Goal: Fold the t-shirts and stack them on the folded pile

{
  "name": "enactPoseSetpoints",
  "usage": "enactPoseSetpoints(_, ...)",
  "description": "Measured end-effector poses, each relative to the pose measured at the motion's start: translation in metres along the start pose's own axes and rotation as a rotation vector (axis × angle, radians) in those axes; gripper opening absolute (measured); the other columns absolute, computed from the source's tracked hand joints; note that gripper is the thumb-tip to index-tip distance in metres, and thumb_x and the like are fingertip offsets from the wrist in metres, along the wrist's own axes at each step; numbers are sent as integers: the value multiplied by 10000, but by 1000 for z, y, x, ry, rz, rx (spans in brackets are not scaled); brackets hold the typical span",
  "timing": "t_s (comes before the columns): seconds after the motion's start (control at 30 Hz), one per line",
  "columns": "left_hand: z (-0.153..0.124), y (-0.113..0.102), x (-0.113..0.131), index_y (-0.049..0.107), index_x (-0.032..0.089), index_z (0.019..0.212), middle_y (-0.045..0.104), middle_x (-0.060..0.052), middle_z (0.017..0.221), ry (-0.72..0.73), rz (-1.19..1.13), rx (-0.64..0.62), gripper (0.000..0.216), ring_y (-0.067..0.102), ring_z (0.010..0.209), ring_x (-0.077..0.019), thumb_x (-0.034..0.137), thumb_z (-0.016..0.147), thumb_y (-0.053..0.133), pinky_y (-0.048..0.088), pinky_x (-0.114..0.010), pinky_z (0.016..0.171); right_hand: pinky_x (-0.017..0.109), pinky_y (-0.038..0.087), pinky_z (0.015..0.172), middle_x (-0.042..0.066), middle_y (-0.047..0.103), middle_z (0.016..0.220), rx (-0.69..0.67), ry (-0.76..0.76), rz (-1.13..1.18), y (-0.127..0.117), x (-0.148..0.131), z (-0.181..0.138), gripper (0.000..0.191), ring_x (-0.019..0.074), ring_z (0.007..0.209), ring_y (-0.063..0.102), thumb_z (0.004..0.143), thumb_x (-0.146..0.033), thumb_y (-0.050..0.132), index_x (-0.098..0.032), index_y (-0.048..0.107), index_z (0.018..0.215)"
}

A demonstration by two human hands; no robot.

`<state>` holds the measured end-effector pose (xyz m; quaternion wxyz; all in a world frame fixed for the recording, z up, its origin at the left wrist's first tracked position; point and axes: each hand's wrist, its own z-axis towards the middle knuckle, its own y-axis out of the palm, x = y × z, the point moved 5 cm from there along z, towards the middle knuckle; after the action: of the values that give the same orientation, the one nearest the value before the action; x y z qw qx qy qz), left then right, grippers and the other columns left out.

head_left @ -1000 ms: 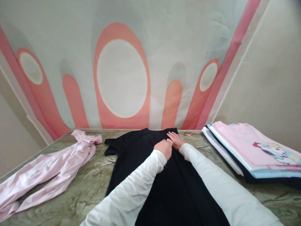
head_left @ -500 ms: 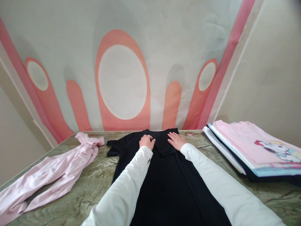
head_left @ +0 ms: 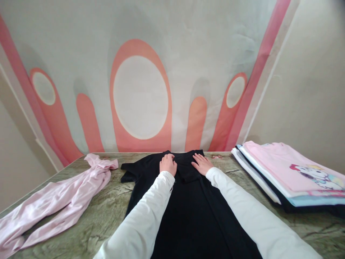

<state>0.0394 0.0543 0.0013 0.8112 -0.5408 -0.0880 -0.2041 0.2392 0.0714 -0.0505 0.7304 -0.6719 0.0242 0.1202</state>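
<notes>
A black short-sleeved T-shirt (head_left: 188, 216) lies spread on the table with its collar end at the far edge. Its right side is folded inward, and that sleeve rests over the chest; the left sleeve (head_left: 130, 171) sticks out. My left hand (head_left: 168, 164) rests on the shirt near the collar, fingers slightly bent over the cloth and thumb apart. Flat on the folded shoulder lies my right hand (head_left: 202, 164), its fingers spread. White sleeves cover both my arms, which hide parts of the shirt's sides.
A rumpled pink garment (head_left: 67, 194) with long legs or sleeves stretches along the left of the wood-patterned table (head_left: 105, 216). On the right stands a stack of folded clothes (head_left: 285, 169), a pink one with a cartoon dog print on top. A wall with coral shapes (head_left: 140, 144) rises behind the table.
The camera view has shifted slightly, so the table sits a little lower in the picture. Both hands stay in nearly the same places on the black T-shirt.
</notes>
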Motion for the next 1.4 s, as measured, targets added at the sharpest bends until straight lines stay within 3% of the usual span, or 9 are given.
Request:
enactPoseSetpoints(0.1,-5,-3,21,534,225,971,566,-35,1041,172,11,-40,202,501,997,-184,181,795,445,352,-334,866,386,125,1041,8,181,1444,-2,0,6,-1,-1,-1,594,180,1315,122,857,-548,179,-230,271,1350)
enactPoseSetpoints(0.27,-17,18,41,543,219,1080,547,-25,1171,419,-14,-176,289,444,1123,-163,257,861,359,300,-322,959,358,152,1032,45,260,1415,81,13,27,-7,3,3,537,172,1284,219,887,-468,168,-200,303,1332)
enactPoseSetpoints(0.47,-21,46,31,432,206,1246,380,-53,1350,455,105,-263,431,313,1246,-202,389,867,338,245,-383,1013,333,196,1019,122,321,1377,121,57,12,-5,21,22,523,194,1253,285,883,-377,227,-86,359,1296)
enactPoseSetpoints(0.7,-22,47,23,346,257,1309,285,-44,1403,377,178,-296,542,231,1282,-241,537,852,266,199,-448,1018,424,151,1035,46,180,1442,16,182,-3,4,43,36,603,212,1304,163,872,-499,139,-164,255,1360)
enactPoseSetpoints(0.83,-20,47,16,311,258,1328,245,-39,1419,288,204,-306,592,192,1295,-245,580,841,215,185,-471,1016,435,158,1035,52,227,1427,141,181,2,-5,40,32,579,222,1298,182,884,-470,134,-156,302,1341)
enactPoseSetpoints(0.97,-18,48,12,323,248,1321,258,-31,1414,255,216,-278,542,200,1293,-228,516,862,217,192,-452,1019,393,144,1058,104,334,1375,332,5,-14,-23,22,16,494,210,1276,246,887,-332,227,-97,378,1294)
enactPoseSetpoints(1.17,-17,48,13,351,230,1305,296,-43,1398,257,199,-236,491,238,1275,-231,435,865,279,206,-452,1011,365,262,1038,85,358,1365,116,-332,154,-12,-12,-25,474,192,1259,300,872,-359,301,-147,413,1281)
enactPoseSetpoints(1.3,-17,47,13,371,230,1292,323,-40,1383,240,174,-226,452,255,1266,-231,374,868,311,217,-457,1006,454,248,1026,64,366,1361,84,-382,170,-9,-13,-44,448,221,1259,299,872,-382,332,-214,411,1280)
enactPoseSetpoints(1.4,-12,42,10,434,216,1243,381,-47,1347,194,135,-204,398,306,1237,-221,291,863,340,239,-426,1004,468,276,997,82,471,1279,152,-396,214,-18,-12,-51,375,229,1201,385,865,-340,371,-205,502,1189)
